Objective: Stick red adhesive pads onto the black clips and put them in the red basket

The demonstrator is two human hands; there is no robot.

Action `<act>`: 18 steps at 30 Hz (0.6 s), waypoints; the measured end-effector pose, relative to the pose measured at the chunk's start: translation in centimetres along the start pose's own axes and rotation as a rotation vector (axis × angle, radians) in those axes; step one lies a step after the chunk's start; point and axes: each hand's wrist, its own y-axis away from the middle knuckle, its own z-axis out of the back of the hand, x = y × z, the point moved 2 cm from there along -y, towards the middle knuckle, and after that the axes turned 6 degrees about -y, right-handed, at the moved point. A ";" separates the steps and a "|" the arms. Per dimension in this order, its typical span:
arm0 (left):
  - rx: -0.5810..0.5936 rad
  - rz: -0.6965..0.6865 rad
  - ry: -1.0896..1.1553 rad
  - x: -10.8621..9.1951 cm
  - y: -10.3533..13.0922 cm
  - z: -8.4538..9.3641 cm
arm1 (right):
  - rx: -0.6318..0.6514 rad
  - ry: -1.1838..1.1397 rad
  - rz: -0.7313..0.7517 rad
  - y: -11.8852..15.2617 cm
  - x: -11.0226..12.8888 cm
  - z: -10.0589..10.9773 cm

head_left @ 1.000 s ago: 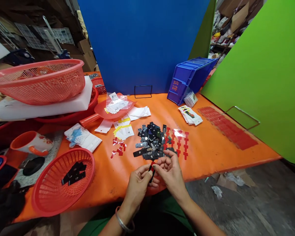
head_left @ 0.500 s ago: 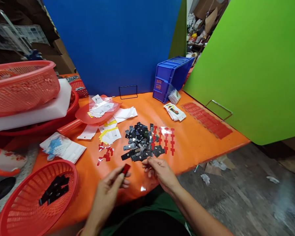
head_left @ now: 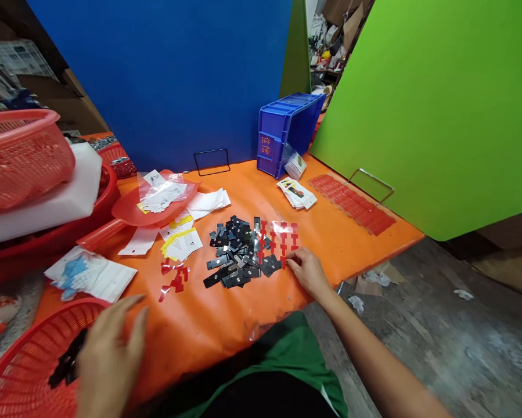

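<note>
My right hand (head_left: 309, 273) is at the right end of a sheet with rows of red T-shaped film pieces (head_left: 283, 249), thumb and forefinger pinched at the edge of one piece. My left hand (head_left: 112, 351), smeared by motion, hangs over the near rim of a red plastic basket (head_left: 14, 354); its fingers are apart and nothing shows in them. Several flat black pieces (head_left: 67, 363) lie in that basket, partly behind the hand. Between my hands is a heap of flat black metal pieces (head_left: 237, 249) with shiny round spots. Loose red film pieces (head_left: 176, 278) lie left of the heap.
A red scoop (head_left: 125, 212) holds bagged white cards. White and yellow cards (head_left: 182, 244) lie beside it. A blue bin (head_left: 272, 136) stands on its side at the back, near printed cards (head_left: 298, 194). Red sheets (head_left: 352, 203) lie at right; stacked baskets (head_left: 21, 159) crowd the left.
My left hand has moved left and down to the basket, and the red-and-black piece it held is out of its fingers. My right hand has moved right to the red film pieces. The view has shifted.
</note>
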 end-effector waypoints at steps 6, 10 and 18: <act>0.320 -0.404 0.190 -12.3 1.8 -8.5 | 0.105 0.131 -0.072 -1.4 1.0 -0.3; 0.381 -0.606 0.152 -16.6 1.8 -12.8 | 0.167 0.172 -0.066 -1.9 0.8 -0.4; 0.380 -0.689 -0.052 -18.9 1.3 -16.4 | -0.011 0.201 0.089 -0.2 -0.1 -1.6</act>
